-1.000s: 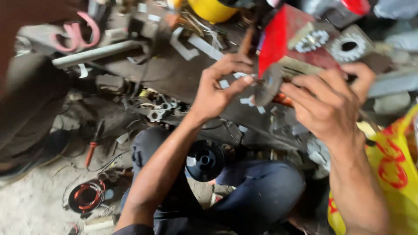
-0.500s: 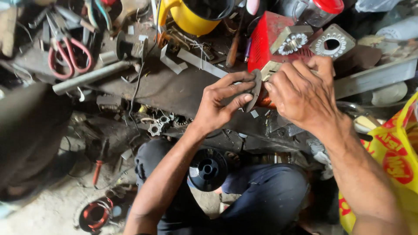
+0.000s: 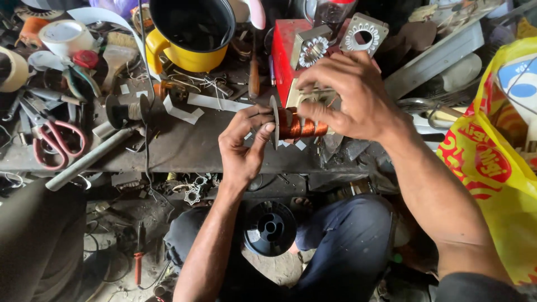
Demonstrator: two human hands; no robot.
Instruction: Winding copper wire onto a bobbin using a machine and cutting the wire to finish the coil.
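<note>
While both hands pinch the copper-wound coil bobbin (image 3: 296, 125), left hand (image 3: 244, 146) gripping its flange, right hand (image 3: 349, 95) should steady the windings evenly.

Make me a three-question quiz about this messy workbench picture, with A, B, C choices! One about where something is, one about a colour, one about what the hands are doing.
1. Where are the scissors?
A. at the bench's left
B. inside the pot
C. on the floor

2. What colour is the pot outside?
A. blue
B. yellow
C. white

3. What do both hands hold?
A. a hammer
B. nothing
C. a copper coil

Answers:
1. A, the red-handled scissors lie at the left end of the bench.
2. B, the pot's wall and handle are yellow.
3. C, the left hand pinches the coil's end disc and the right hand grips its other side.
</note>
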